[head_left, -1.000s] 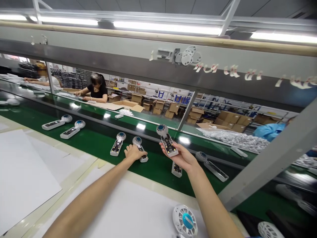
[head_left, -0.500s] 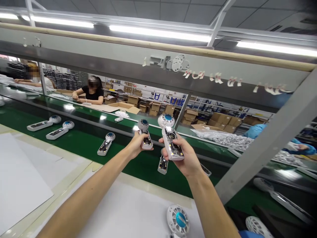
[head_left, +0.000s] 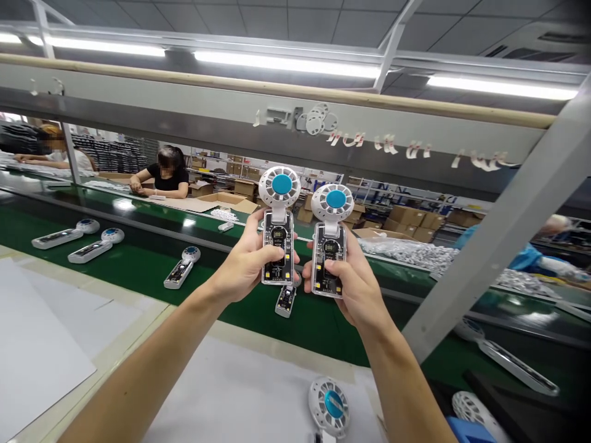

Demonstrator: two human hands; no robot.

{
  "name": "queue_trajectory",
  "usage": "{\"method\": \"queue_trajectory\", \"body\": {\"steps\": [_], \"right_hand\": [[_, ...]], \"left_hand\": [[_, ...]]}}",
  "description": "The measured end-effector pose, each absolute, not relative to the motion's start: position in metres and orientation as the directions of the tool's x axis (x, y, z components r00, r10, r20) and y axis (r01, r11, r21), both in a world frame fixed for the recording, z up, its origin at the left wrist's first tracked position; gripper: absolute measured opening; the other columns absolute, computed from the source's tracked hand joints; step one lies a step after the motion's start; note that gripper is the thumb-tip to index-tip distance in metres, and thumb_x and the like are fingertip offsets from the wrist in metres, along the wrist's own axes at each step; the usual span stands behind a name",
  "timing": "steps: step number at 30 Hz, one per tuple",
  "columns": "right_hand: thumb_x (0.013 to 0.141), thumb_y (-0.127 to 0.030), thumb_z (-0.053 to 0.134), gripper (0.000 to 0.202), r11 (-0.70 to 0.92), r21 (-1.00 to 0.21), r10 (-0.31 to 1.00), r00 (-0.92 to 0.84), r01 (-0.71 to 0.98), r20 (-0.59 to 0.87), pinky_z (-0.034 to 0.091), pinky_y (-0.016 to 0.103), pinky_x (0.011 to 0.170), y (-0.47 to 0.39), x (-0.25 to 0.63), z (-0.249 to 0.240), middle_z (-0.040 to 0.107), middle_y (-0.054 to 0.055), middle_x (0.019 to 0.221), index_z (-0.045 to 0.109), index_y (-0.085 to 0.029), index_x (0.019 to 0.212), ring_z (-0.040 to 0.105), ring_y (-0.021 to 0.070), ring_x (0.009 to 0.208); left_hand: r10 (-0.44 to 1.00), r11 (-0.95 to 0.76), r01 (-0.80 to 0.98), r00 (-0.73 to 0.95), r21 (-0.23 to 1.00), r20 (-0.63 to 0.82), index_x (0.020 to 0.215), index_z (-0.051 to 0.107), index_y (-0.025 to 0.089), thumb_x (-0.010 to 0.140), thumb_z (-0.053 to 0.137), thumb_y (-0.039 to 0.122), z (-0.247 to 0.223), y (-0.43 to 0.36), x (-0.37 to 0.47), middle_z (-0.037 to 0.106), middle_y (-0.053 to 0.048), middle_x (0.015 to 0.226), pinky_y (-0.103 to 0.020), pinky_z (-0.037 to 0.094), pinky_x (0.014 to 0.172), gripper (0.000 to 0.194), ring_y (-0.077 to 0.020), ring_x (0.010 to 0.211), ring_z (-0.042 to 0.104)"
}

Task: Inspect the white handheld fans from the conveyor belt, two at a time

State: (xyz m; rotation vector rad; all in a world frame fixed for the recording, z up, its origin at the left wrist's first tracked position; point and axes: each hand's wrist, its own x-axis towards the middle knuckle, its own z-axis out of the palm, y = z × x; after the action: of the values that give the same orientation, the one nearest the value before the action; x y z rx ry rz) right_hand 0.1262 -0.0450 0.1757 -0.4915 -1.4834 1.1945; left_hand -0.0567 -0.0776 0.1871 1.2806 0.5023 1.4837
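Two handheld fans are held up side by side, each with a round white slotted head, a blue centre and a clear-edged body showing a black circuit board. My left hand (head_left: 247, 258) is closed around the left handheld fan (head_left: 277, 231), its thumb pressed on the board. My right hand (head_left: 355, 277) grips the right handheld fan (head_left: 330, 240), thumb on the board likewise. The two fans are upright and a little apart. Just below them another fan (head_left: 286, 301) lies on the green belt. One more fan head (head_left: 329, 406) rests on the white work surface between my forearms.
Several fans, such as this one (head_left: 181, 269), lie along the green conveyor belt (head_left: 133, 271). A slanted metal post (head_left: 489, 203) stands at the right. Across the belt sit a person in black (head_left: 168, 175) and other workers. A blue object (head_left: 471, 429) is at bottom right.
My left hand has raised its fan and turned it upright, face toward me. My right hand has straightened its fan beside it. The view has shifted slightly.
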Motion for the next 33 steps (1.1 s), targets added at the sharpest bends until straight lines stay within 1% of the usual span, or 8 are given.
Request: {"method": "queue_trajectory", "body": {"steps": [3, 5, 9, 12, 17, 20, 27, 33], "right_hand": [[0.079, -0.02, 0.061, 0.085, 0.426, -0.852, 0.807, -0.299, -0.304, 0.509, 0.058, 0.033, 0.051, -0.049, 0.126, 0.176, 0.065, 0.003, 0.104, 0.023, -0.032, 0.153, 0.066, 0.0185, 0.067], [0.079, -0.02, 0.061, 0.087, 0.427, -0.852, 0.807, -0.297, -0.301, 0.51, 0.058, 0.035, 0.053, -0.05, 0.126, 0.176, 0.066, 0.003, 0.105, 0.02, -0.032, 0.155, 0.066, 0.0187, 0.066], [0.081, -0.02, 0.061, 0.085, 0.446, -0.845, 0.796, -0.301, -0.295, 0.525, 0.058, 0.034, 0.053, -0.05, 0.127, 0.177, 0.066, 0.004, 0.105, 0.022, -0.031, 0.155, 0.067, 0.0192, 0.067], [0.082, -0.02, 0.06, 0.085, 0.449, -0.843, 0.786, -0.319, -0.296, 0.53, 0.058, 0.034, 0.053, -0.05, 0.127, 0.177, 0.068, 0.004, 0.104, 0.02, -0.031, 0.156, 0.067, 0.0194, 0.067], [0.083, -0.02, 0.061, 0.082, 0.424, -0.849, 0.798, -0.314, -0.316, 0.515, 0.059, 0.035, 0.055, -0.051, 0.125, 0.176, 0.067, 0.005, 0.108, 0.023, -0.033, 0.154, 0.066, 0.0194, 0.07], [0.082, -0.02, 0.062, 0.082, 0.416, -0.857, 0.803, -0.32, -0.304, 0.503, 0.06, 0.035, 0.055, -0.05, 0.126, 0.175, 0.067, 0.005, 0.109, 0.023, -0.035, 0.153, 0.066, 0.0194, 0.071], [0.081, -0.021, 0.063, 0.082, 0.395, -0.869, 0.823, -0.305, -0.299, 0.479, 0.059, 0.034, 0.053, -0.051, 0.124, 0.175, 0.067, 0.003, 0.103, 0.026, -0.035, 0.153, 0.065, 0.019, 0.068], [0.08, -0.02, 0.062, 0.088, 0.372, -0.878, 0.838, -0.297, -0.301, 0.457, 0.058, 0.032, 0.055, -0.057, 0.12, 0.176, 0.067, 0.002, 0.096, 0.02, -0.032, 0.156, 0.064, 0.0183, 0.067]], "left_hand": [[0.878, -0.344, -0.423, 0.172, 0.838, 0.447, 0.134, 0.028, 0.026, 0.075, 0.069, 0.019, 0.187, -0.08, -0.056, 0.068, -0.004, 0.093, -0.033, 0.06, 0.058, 0.073, -0.0195, 0.061, 0.071], [0.875, -0.339, -0.426, 0.185, 0.839, 0.447, 0.134, 0.026, 0.027, 0.074, 0.071, 0.019, 0.186, -0.08, -0.056, 0.068, -0.004, 0.093, -0.034, 0.06, 0.059, 0.075, -0.0196, 0.061, 0.07], [0.869, -0.327, -0.439, 0.208, 0.837, 0.449, 0.136, 0.023, 0.029, 0.073, 0.072, 0.019, 0.184, -0.077, -0.056, 0.068, -0.005, 0.1, -0.036, 0.06, 0.06, 0.081, -0.0202, 0.062, 0.07], [0.86, -0.34, -0.436, 0.214, 0.834, 0.463, 0.138, 0.02, 0.028, 0.075, 0.072, 0.019, 0.184, -0.078, -0.057, 0.067, -0.004, 0.096, -0.036, 0.06, 0.061, 0.083, -0.0203, 0.063, 0.07], [0.845, -0.353, -0.419, 0.242, 0.837, 0.477, 0.14, 0.017, 0.024, 0.079, 0.068, 0.015, 0.184, -0.079, -0.058, 0.067, -0.003, 0.091, -0.036, 0.059, 0.064, 0.08, -0.0202, 0.066, 0.07], [0.848, -0.358, -0.424, 0.225, 0.832, 0.48, 0.14, 0.017, 0.024, 0.078, 0.068, 0.014, 0.184, -0.078, -0.058, 0.067, -0.003, 0.09, -0.035, 0.059, 0.062, 0.081, -0.0201, 0.065, 0.07], [0.852, -0.366, -0.411, 0.213, 0.835, 0.479, 0.141, 0.017, 0.024, 0.079, 0.067, 0.014, 0.181, -0.076, -0.057, 0.069, -0.004, 0.09, -0.035, 0.059, 0.063, 0.08, -0.0203, 0.068, 0.07], [0.87, -0.368, -0.422, 0.158, 0.828, 0.468, 0.143, 0.019, 0.027, 0.078, 0.069, 0.017, 0.18, -0.075, -0.056, 0.068, -0.003, 0.094, -0.034, 0.059, 0.069, 0.083, -0.0192, 0.074, 0.07]]}}
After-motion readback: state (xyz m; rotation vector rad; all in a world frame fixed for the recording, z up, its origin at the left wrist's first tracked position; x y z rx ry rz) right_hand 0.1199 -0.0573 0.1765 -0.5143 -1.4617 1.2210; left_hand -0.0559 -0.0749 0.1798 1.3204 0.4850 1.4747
